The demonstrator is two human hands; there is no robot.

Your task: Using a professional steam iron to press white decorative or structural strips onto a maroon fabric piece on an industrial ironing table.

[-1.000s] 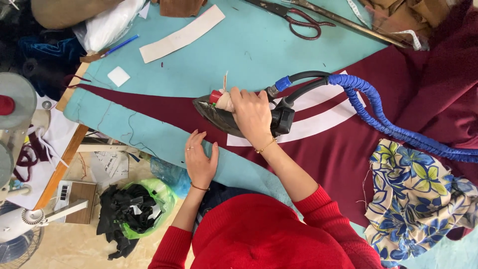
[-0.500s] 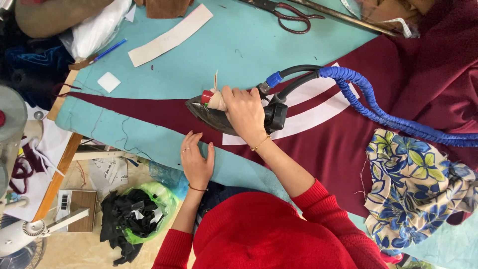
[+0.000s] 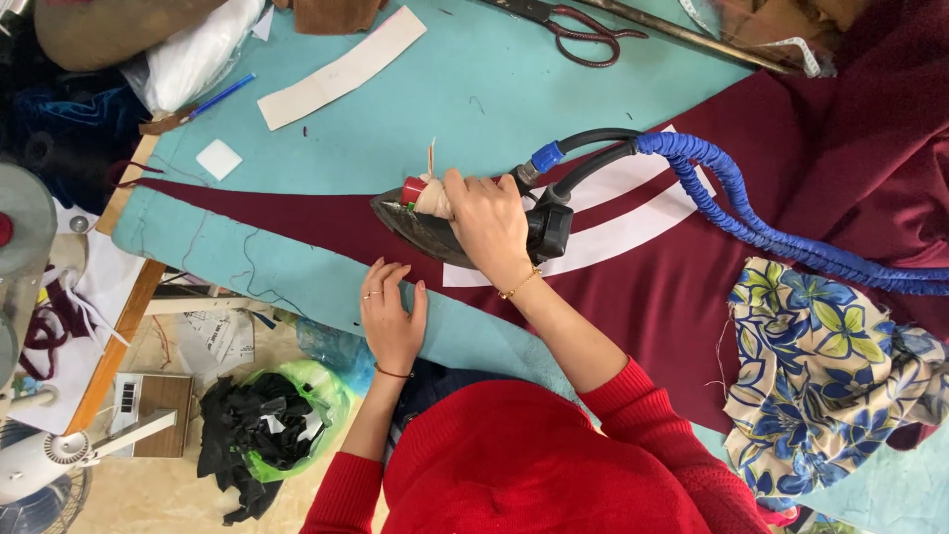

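My right hand (image 3: 486, 220) grips the handle of a dark steam iron (image 3: 420, 229), which rests on a long strip of maroon fabric (image 3: 287, 216) with white bands (image 3: 618, 235). The iron's tip points left along the narrowing strip. A black hose and a blue braided cable (image 3: 736, 213) run from the iron's back to the right. My left hand (image 3: 392, 316) lies flat, fingers apart, on the teal table cover (image 3: 247, 267) at the near edge, just below the iron, holding nothing.
Scissors (image 3: 578, 25) and a long metal bar lie at the far edge. A white card strip (image 3: 341, 67), a small white square (image 3: 218, 158) and a blue pen (image 3: 219, 96) sit far left. Floral cloth (image 3: 825, 371) is bunched at the right. A bag of black scraps (image 3: 267, 435) is on the floor.
The iron and both hands stay almost in place on the maroon strip. Only the view has shifted slightly.
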